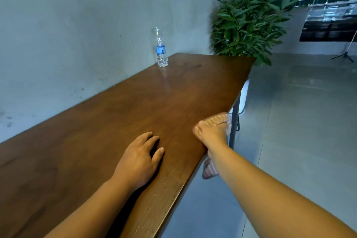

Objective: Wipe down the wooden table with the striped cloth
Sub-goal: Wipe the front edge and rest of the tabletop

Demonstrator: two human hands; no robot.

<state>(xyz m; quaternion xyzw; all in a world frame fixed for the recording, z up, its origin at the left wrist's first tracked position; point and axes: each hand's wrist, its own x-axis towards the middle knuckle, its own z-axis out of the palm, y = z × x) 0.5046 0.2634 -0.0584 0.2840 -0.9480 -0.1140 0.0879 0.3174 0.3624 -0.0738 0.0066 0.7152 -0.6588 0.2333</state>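
The long dark wooden table runs from the near left to the far right along a grey wall. My right hand presses the pink striped cloth onto the table's right edge, gripping it; part of the cloth hangs down below the edge under my wrist. My left hand lies flat on the tabletop a little to the left, fingers slightly spread, holding nothing.
A clear water bottle with a blue label stands upright at the far end by the wall. A leafy potted plant stands behind the table's far corner. Grey floor lies to the right, with shelves and a tripod stand beyond.
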